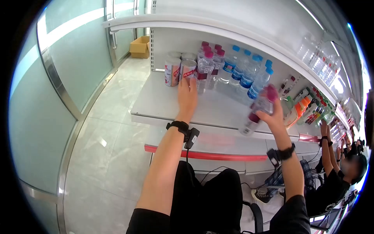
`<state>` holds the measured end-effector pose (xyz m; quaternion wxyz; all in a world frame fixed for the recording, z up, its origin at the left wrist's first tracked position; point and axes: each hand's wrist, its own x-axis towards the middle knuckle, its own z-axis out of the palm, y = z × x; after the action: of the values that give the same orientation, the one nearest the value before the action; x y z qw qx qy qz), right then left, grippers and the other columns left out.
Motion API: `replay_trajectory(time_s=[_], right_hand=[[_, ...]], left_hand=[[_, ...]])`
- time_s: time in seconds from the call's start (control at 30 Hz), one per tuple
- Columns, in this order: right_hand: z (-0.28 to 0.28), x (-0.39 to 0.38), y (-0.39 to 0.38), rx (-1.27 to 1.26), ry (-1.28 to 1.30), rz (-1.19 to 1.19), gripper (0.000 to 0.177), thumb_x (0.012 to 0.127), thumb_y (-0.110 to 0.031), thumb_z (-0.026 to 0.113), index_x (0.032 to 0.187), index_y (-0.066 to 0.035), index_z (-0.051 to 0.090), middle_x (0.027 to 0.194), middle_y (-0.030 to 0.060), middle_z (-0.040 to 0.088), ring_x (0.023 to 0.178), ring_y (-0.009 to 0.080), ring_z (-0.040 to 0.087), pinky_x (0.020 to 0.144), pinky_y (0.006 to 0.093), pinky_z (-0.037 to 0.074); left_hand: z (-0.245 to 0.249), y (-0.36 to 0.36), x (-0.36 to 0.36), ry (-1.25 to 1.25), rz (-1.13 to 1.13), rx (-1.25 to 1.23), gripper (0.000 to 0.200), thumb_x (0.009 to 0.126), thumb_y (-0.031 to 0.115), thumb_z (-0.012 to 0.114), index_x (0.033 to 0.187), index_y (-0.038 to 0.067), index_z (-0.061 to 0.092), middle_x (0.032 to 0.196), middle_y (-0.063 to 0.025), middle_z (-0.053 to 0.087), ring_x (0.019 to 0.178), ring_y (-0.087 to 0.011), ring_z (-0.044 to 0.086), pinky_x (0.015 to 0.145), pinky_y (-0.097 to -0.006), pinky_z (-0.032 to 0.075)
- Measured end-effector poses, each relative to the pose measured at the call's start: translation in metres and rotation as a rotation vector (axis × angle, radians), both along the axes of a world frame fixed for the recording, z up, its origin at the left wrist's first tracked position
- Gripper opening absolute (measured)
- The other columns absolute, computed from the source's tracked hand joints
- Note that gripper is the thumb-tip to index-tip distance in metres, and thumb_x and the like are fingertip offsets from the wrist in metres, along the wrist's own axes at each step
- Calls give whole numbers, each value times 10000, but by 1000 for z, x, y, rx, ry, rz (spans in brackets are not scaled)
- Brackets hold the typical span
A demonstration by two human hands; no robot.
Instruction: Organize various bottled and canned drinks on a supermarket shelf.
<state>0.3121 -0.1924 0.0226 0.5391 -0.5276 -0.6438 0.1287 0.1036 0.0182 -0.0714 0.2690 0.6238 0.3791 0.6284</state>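
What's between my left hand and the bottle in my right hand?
Head view: bare white shelf between the left hand and the pink-capped bottle in the right hand; blue-capped bottles stand farther back.

The bottle (pixel 258 111) is clear, glossy plastic with a smooth magenta cap; the cans (pixel 172 72) wear shiny printed wrap. The shelf (pixel 163 103) is matt white, the floor (pixel 113 132) polished, reflective tile, the box (pixel 140 46) plain brown cardboard, the wall (pixel 78 58) frosted glass.

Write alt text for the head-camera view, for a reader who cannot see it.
A person's left hand reaches toward a can on a shelf; the right hand holds a tilted pink-capped bottle. Blue-capped bottles stand behind, and another person sits at right.
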Motion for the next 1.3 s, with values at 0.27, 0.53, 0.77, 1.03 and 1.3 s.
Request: replay_trajectory(time_s=[0.27, 0.53, 0.77, 1.03, 1.3], right_hand=[[4, -28, 129, -10, 24, 162, 580, 712, -93, 808, 1238, -63, 567, 1337, 66, 445, 1218, 224, 484, 1038, 368, 405], [-25, -14, 122, -36, 488, 199, 617, 794, -32, 717, 1357, -65, 465, 1287, 62, 527, 1213, 186, 493, 1024, 337, 416], [-38, -22, 108, -63, 366, 4, 678, 805, -103, 758, 1387, 1, 427, 1250, 97, 584, 1106, 199, 578, 1005, 333, 427], [-54, -31, 118, -266, 220, -24, 603, 827, -228, 787, 1295, 32, 510, 1204, 116, 621, 1102, 188, 580, 967, 331, 439], [-49, -39, 121, -209, 127, 45, 575, 847, -228, 768, 1283, 40, 507, 1225, 143, 614, 1133, 205, 574, 968, 327, 450]], left_hand=[[-8, 12, 3, -53, 0, 22, 462, 1040, 375, 345, 1089, -29, 563, 1091, -270, 581, 1013, -466, 534, 863, -525, 420], [-2, 4, 3, -47, -54, 72, 435, 1035, 368, 369, 1045, -20, 564, 1062, -256, 576, 1009, -460, 522, 872, -526, 410], [-2, 9, 3, -7, -95, 48, 416, 1026, 373, 399, 1055, -6, 568, 1116, -238, 559, 1030, -443, 528, 873, -510, 422], [-4, 5, 5, 57, -141, -34, 360, 903, 278, 627, 1159, 29, 577, 1204, -166, 558, 1109, -388, 544, 909, -469, 449], [-13, 15, 6, 135, -35, 84, 350, 864, 147, 660, 1177, 19, 571, 1163, -167, 592, 1000, -349, 594, 839, -426, 485]])
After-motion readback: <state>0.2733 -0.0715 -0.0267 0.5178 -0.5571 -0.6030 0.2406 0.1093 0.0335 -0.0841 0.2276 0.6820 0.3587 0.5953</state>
